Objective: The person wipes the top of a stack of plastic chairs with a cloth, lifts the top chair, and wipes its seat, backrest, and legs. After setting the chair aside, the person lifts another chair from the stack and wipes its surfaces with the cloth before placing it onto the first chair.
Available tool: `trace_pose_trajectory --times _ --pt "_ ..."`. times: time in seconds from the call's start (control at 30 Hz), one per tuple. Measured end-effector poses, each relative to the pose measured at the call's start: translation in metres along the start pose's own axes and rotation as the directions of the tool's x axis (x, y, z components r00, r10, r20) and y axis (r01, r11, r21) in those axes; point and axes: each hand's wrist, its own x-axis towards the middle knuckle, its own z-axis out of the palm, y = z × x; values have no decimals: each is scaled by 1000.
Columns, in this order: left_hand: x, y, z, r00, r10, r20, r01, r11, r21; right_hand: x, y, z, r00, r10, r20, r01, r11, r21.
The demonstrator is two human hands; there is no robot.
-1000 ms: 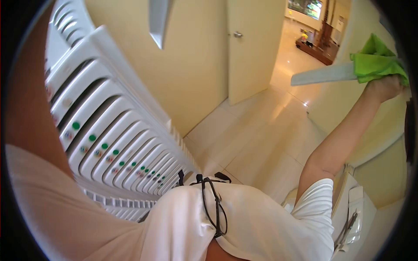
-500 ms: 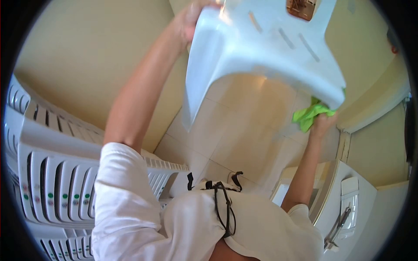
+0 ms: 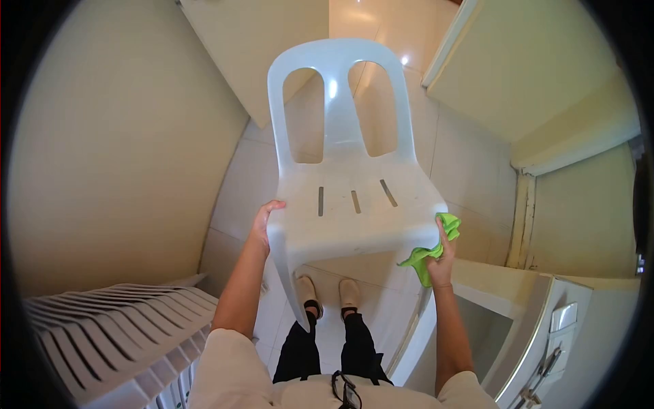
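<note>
Fingers [image 3: 276, 204] grip the white chair [image 3: 337, 232], now lower.

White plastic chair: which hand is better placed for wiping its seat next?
Probably the right hand: it holds the bright green cloth; the left hand holds only the white seat.

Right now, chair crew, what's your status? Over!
Left hand gripping white chair at seat edge. Right hand at opposite edge, holding green cloth. Chair seat-up, backrest on far side. Slatted white stack at left, apart from chair.

chair [image 3: 344, 178]: plain white | cloth [image 3: 419, 259]: bright green | trousers [image 3: 296, 351]: black | shoes [image 3: 349, 293]: beige | wall [image 3: 129, 150]: cream
</note>
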Motion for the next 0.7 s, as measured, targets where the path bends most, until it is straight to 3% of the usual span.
trace_pose_trajectory --times 0.07,0.2,0.23,0.37,0.43,0.47,0.53,0.63,0.7 --pt "37 -14 -21 998 68 -19 -68 998 -13 2 29 9 998 47 33 -46 998 -38" --pt "81 -27 -50 999 2 32 1 995 -101 -1 81 53 996 69 52 -60 985 -161" --pt "92 -28 -56 999 28 25 -27 998 -53 -3 94 61 997 64 44 -55 983 -175" --pt "151 -35 -79 997 37 71 -33 998 -60 -11 152 92 986 155 63 -148 983 -109" --pt "170 -43 -88 994 74 86 -72 997 -26 -22 174 106 987 157 -46 -163 968 -189" --pt "177 -46 -90 987 121 109 -123 992 15 -25 185 108 985 169 -34 -173 967 -189" --pt "188 -47 -82 988 114 105 -118 992 37 -35 202 108 943 286 -170 -297 954 -40" --pt "197 -39 -66 981 67 181 -79 995 64 -45 210 103 906 393 -156 -392 919 41" --pt "202 -36 -56 968 24 248 -43 997 70 -48 206 93 914 385 -131 -394 918 -46"
